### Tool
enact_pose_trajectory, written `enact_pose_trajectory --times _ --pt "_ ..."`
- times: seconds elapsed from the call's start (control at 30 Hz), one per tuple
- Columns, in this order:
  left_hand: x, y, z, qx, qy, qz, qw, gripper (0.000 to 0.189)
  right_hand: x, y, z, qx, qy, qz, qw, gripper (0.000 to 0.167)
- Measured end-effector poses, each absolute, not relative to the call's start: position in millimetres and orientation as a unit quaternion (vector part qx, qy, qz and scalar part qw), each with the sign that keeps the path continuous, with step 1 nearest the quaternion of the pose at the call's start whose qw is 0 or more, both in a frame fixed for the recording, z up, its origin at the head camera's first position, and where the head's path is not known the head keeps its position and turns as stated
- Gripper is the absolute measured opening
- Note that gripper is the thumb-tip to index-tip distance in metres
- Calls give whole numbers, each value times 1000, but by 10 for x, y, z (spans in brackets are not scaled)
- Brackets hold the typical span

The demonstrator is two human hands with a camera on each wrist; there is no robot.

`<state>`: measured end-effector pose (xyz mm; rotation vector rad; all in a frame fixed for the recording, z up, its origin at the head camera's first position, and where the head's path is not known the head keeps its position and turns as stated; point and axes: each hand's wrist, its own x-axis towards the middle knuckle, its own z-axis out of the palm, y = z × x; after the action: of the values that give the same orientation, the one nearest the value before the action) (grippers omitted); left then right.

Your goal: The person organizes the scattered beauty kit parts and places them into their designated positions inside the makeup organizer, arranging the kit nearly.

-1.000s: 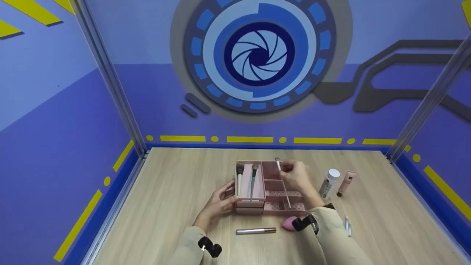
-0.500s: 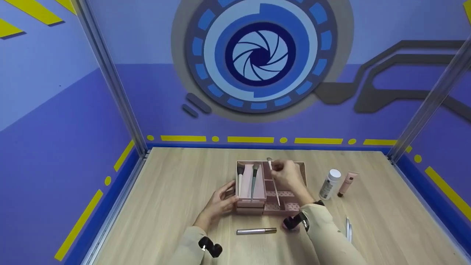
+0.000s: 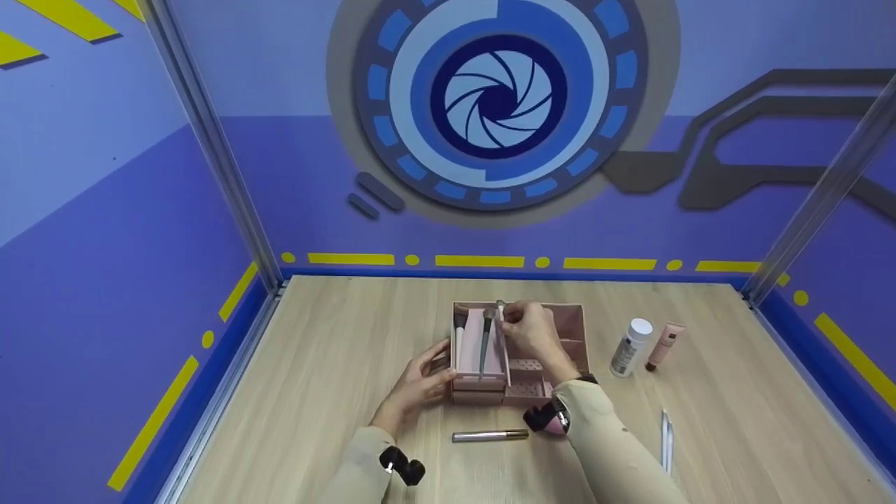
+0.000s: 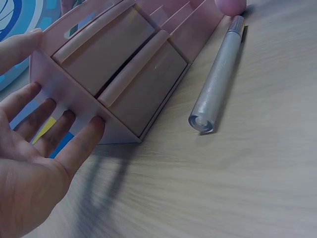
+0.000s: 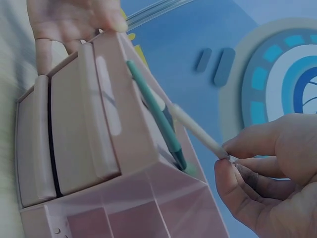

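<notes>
A pink makeup organizer [image 3: 477, 397] with two drawers at its front left stands on the table. My left hand [image 3: 418, 381] steadies its left side; in the left wrist view the straight fingers [image 4: 81, 144] touch the side wall and the thumb is at the upper front edge. Between thumb and fingertips my right hand [image 5: 270, 173] pinches a makeup brush [image 5: 198, 131] with a pale handle, tilted at the right edge of the top left compartment. Inside that compartment lie a green-handled brush [image 3: 484, 343] and a white-handled brush [image 3: 459, 339]. The right forearm hides part of the organizer's right side.
In front of the organizer lies a silver cosmetic tube [image 3: 490, 436], with a pink sponge [image 3: 558, 425] partly behind the right wrist camera. To the right stand a white-capped bottle [image 3: 631, 348] and a pink squeeze tube [image 3: 666, 346]. Thin white sticks [image 3: 666, 441] lie nearer.
My right hand has carried the brush leftward, from above the organizer's right compartments to the edge of the top left compartment. The left hand has stayed at the organizer's side.
</notes>
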<state>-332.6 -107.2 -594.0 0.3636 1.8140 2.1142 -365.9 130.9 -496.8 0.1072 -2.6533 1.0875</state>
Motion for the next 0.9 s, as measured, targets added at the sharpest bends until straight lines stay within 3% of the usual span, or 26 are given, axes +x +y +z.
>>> enact_pose_trajectory --times 0.9 --pt "-3347 -1074 -5956 144 622 753 161 78 -3648 1458 -5029 15 -923 368 110 14"
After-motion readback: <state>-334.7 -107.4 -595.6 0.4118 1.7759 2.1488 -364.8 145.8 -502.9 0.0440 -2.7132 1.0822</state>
